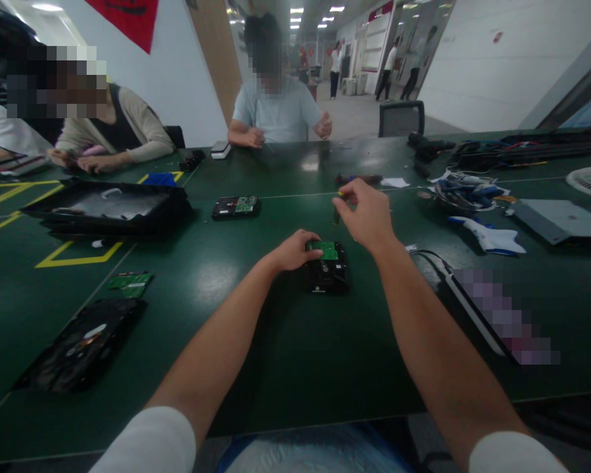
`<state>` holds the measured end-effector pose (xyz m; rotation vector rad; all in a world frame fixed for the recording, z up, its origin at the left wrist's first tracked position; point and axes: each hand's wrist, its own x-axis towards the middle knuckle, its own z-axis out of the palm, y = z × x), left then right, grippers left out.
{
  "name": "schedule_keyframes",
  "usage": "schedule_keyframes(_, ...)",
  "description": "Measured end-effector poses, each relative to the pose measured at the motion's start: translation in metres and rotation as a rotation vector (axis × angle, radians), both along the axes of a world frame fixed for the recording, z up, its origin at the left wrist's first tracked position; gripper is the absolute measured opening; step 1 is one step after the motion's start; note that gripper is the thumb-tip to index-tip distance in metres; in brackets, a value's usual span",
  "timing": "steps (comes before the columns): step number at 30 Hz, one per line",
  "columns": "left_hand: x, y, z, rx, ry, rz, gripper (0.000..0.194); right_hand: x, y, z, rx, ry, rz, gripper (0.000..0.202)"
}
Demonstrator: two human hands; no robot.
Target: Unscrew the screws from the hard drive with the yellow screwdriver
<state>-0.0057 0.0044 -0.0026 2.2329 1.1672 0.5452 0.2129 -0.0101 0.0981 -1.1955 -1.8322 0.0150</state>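
Note:
A black hard drive (328,272) with a green circuit board (329,250) at its far end lies on the table in front of me. My left hand (298,251) grips the drive's left side, its thumb over the board's edge. Just above and to the right, my right hand (364,213) pinches a slim screwdriver (335,214) with a yellow end, mostly hidden by the fingers. The screwdriver points down, and its tip is too faint to place. Farther off on the left lies another hard drive (236,206) with its board showing.
A black tray (108,203), a loose circuit board (131,284) and a dark drive body (81,345) occupy the left. To the right are a phone-like device (502,315) with a cable, gloves (487,235) and a grey metal box (564,220). Two people sit across the table (201,368).

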Motion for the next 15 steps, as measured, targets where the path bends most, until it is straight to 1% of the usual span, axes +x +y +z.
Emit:
schedule_keyframes(3, 0.0003, 0.0002, -0.0011, 0.009, -0.007, -0.004, 0.052, 0.0001, 0.0000, 0.0006, 0.032, -0.044, 0.021, 0.012)
schedule_keyframes(5, 0.0006, 0.0004, -0.0020, 0.015, -0.010, 0.000, 0.052, 0.0005, 0.0002, 0.0008, 0.037, -0.052, 0.007, 0.014)
schedule_keyframes(9, 0.0006, 0.0011, -0.0035, 0.017, -0.007, 0.005, 0.052, 0.0008, 0.0014, 0.0003, 0.005, -0.007, -0.036, 0.012)
schedule_keyframes(13, -0.0002, 0.0022, -0.0045, 0.007, 0.002, 0.009, 0.052, 0.0001, 0.0009, 0.0005, 0.004, -0.008, 0.004, 0.009)
schedule_keyframes(15, -0.0005, 0.0026, -0.0049, 0.006, 0.005, 0.010, 0.053, 0.0001, -0.0001, 0.0012, 0.020, -0.035, 0.023, 0.013)
